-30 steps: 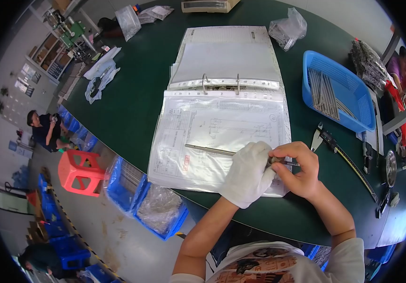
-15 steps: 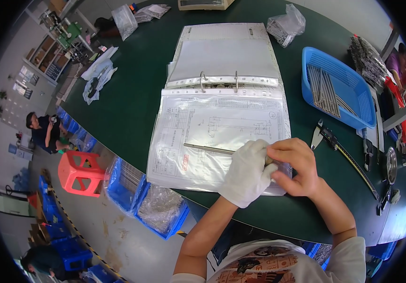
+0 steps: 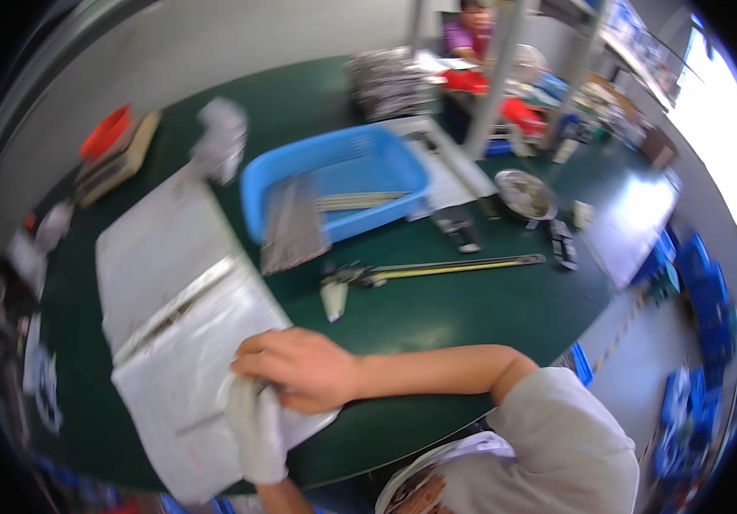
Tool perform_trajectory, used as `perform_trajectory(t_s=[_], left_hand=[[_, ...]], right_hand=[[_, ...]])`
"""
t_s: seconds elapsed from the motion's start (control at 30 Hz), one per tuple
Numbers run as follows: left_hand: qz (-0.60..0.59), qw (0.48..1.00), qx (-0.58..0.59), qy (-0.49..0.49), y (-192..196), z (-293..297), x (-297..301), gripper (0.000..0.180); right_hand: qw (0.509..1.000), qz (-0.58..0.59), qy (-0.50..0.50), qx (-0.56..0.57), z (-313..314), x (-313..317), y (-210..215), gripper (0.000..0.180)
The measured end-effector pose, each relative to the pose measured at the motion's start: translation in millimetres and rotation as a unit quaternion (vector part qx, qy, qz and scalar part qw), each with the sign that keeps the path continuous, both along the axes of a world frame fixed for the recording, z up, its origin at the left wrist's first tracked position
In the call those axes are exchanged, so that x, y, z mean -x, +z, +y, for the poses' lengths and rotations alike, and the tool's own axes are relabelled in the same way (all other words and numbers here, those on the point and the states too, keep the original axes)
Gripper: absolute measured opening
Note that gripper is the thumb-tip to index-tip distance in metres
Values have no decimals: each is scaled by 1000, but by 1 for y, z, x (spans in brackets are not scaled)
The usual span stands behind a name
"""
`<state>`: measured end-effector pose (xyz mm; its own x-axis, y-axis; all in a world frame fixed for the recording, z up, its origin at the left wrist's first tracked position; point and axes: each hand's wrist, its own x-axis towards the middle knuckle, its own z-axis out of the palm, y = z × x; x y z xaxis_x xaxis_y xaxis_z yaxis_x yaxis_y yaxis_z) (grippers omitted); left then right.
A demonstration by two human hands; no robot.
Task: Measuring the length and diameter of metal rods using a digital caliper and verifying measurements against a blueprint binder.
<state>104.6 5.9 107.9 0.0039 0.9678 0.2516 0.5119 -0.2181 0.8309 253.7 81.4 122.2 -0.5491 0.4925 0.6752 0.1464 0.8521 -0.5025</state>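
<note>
My left hand (image 3: 257, 433), in a white glove, is closed over the open binder. A thin metal rod (image 3: 201, 423), blurred, sticks out of the glove on its left side over the plastic-covered page. My bare right hand (image 3: 304, 368) comes in from the right and lies against the top of the glove. Its fingers are bent together at the rod's other end, where something small and dark shows; motion blur hides what it is. Under both hands lies the ring binder (image 3: 171, 330) with its sheets in clear sleeves.
Beyond the binder stands a blue plastic basket (image 3: 355, 224) of metal rods (image 3: 293, 224). Nearer lies a caliper (image 3: 437, 270). A metal bowl (image 3: 524, 195), a clear bag (image 3: 221, 137) and a scale with an orange tray (image 3: 104, 133) are farther off. Another person (image 3: 468, 32) sits behind the posts.
My view has swung to the right, so the binder and basket now appear farther left. Both hands stay together over the binder, the rod still in the glove.
</note>
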Motion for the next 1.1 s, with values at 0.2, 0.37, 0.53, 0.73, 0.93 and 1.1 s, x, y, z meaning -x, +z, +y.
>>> perform_trajectory(t_s=[0.2, 0.37, 0.53, 0.73, 0.93, 1.1], left_hand=[[-13, 998, -43, -32, 10, 3, -21, 16], [120, 989, -69, -60, 19, 1, -17, 18], [276, 957, -83, -31, 23, 1, -29, 26], [330, 939, -93, -9, 22, 3, -38, 22], [320, 943, -88, 24, 10, 9, -32, 16], [280, 947, -147, 48, 1, 12, -37, 4]], right_hand=[[999, 20, -47, 4, 1, -80, 16, 54], [983, -19, -184, -9, -4, -166, 20, 53], [831, -29, -555, -19, 10, -272, 12, 59], [668, -91, -738, 26, 20, -356, -9, 69], [728, -96, -677, -40, 16, -346, -10, 53], [771, -77, -618, -131, 11, -324, 2, 30]])
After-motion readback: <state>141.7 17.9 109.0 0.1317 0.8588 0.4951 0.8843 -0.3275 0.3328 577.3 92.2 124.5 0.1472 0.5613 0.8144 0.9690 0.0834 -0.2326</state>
